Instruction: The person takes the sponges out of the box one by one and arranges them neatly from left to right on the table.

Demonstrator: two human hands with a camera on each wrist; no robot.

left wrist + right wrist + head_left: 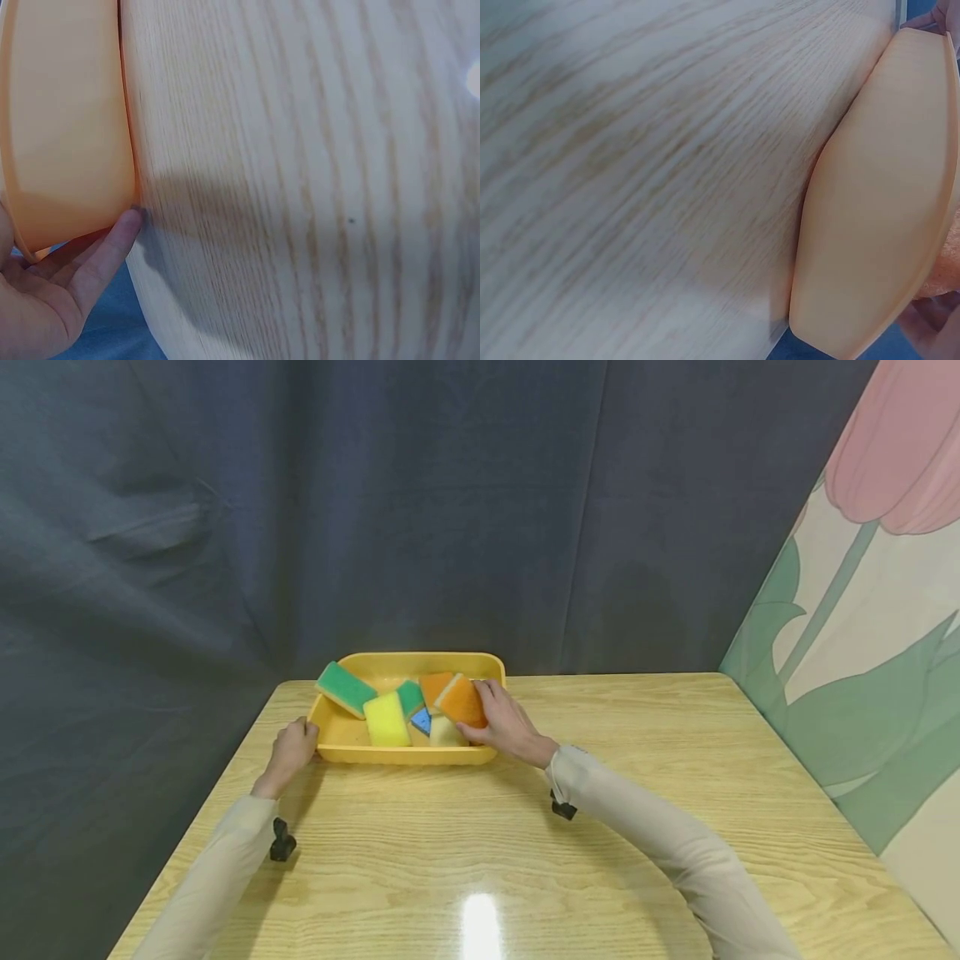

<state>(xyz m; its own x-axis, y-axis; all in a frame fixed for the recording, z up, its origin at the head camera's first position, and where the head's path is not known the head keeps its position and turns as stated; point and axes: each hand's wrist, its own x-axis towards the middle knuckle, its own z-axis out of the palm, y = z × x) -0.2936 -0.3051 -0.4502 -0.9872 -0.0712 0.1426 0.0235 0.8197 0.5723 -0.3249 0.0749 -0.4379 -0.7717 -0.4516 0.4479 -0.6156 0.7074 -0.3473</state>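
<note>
Below dark curtain (pixel 450 510), near mid-frame, grips yellow tray (pixel 405 755) with left hand (pixel 291 748), likely steadying it, pinches orange sponge (pixel 461 700) with right hand (pixel 513 725).

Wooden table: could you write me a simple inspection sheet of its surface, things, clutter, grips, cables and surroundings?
Surface: wooden table, bright reflection near the front.
Job's things: yellow plastic tub containing green sponges, yellow sponge, cream sponge, blue piece.
Clutter: nothing seen.
Grips: left grip holds the tub's left end; right grip holds an orange sponge at its right end; black device at each wrist.
Cables: nothing seen.
Surroundings: dark curtain behind, tulip mural at right.
</note>
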